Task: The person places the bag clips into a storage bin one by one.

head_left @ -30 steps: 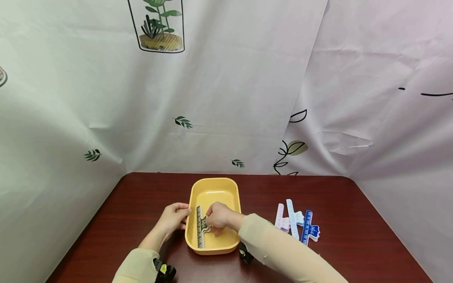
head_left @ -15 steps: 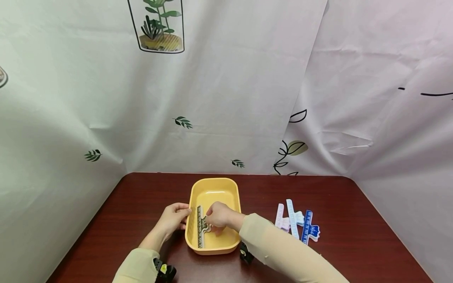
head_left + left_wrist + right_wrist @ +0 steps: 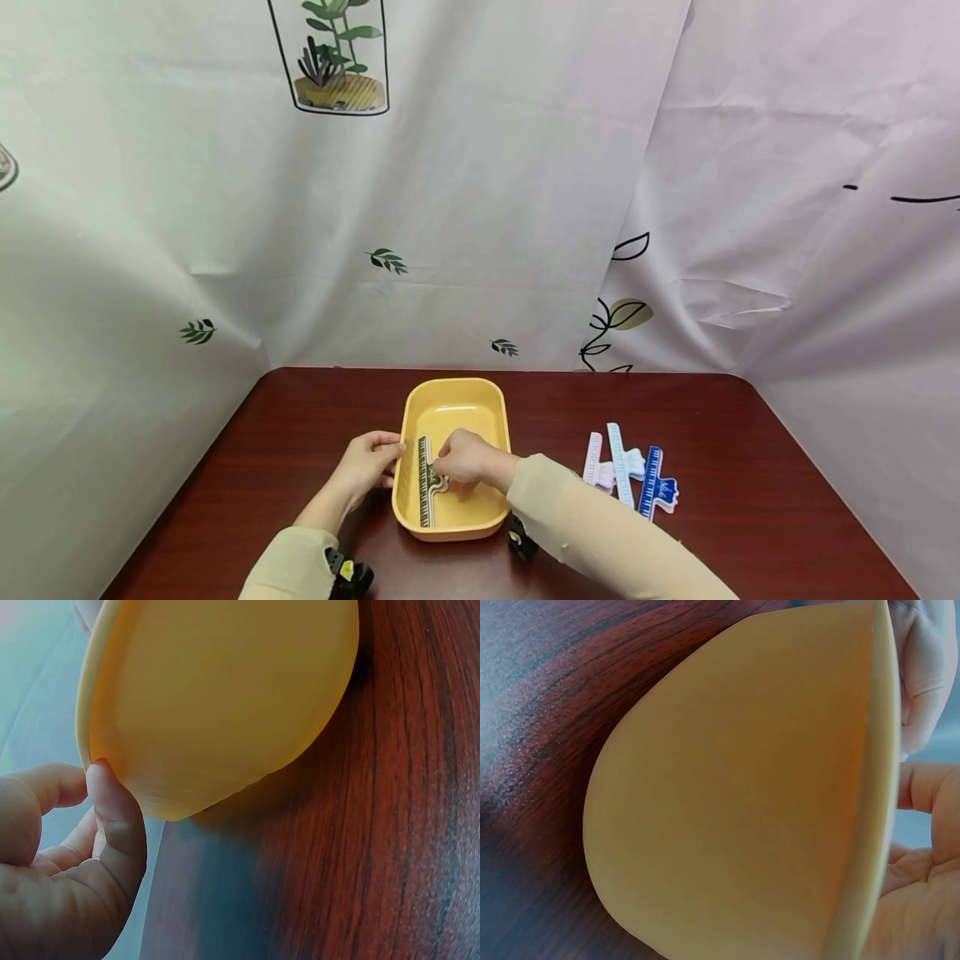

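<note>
A yellow rectangular tray (image 3: 457, 533) stands on the table. On its left rim my left hand (image 3: 365, 467) pinches the edge; in the left wrist view the thumb of my left hand (image 3: 67, 877) lies against the outer wall. My right hand (image 3: 471, 458) reaches inside and holds the handle of a dark ruler clip (image 3: 426, 492) lying lengthwise along the tray's left side. Its fingertips partly cover that handle. From the right wrist camera, the tray wall (image 3: 727, 787) hides much of the right hand and the clip.
To the right of the tray lie a pink ruler clip (image 3: 592, 458), a light blue ruler clip (image 3: 619, 462) and a dark blue ruler clip (image 3: 651, 479), close together. Patterned white cloth (image 3: 480, 208) hangs behind the dark red wooden table (image 3: 322, 400).
The dark ruler clip has shifted very slightly to the right inside the tray. Both hands stay nearly still, and the other clips have not moved.
</note>
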### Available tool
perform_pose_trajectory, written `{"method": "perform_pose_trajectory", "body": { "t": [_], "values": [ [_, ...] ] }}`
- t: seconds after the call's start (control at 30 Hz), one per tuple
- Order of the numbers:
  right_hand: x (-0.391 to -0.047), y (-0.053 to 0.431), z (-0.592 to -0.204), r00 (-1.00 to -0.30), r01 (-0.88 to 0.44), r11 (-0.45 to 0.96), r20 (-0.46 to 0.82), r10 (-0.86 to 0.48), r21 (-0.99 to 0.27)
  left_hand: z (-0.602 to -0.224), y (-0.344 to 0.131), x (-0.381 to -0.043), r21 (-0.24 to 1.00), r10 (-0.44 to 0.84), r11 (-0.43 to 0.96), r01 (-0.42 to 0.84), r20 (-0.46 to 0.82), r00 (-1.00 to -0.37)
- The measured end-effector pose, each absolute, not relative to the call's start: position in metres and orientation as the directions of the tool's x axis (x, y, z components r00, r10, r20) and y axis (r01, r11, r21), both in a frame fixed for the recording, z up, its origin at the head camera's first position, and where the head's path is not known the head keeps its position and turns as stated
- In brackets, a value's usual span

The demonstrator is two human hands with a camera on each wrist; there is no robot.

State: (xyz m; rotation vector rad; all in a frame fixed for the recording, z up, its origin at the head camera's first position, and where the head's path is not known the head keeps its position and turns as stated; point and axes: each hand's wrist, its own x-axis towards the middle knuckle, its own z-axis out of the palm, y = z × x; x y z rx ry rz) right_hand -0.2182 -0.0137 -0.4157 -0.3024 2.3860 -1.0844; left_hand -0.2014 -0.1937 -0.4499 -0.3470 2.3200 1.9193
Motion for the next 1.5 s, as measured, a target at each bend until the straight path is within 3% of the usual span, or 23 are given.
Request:
{"method": "perform_pose_trajectory", "body": {
  "t": [1.5],
  "values": [
    [-0.2136, -0.0072, -0.4064, -0.868, -0.004, 0.593, -0.292, -0.402, -0.805, -0.4504, -0.1922, -0.1992, 0.951, -0.116, 0.200, -0.236, -0.216, -0.969]
  ]
}}
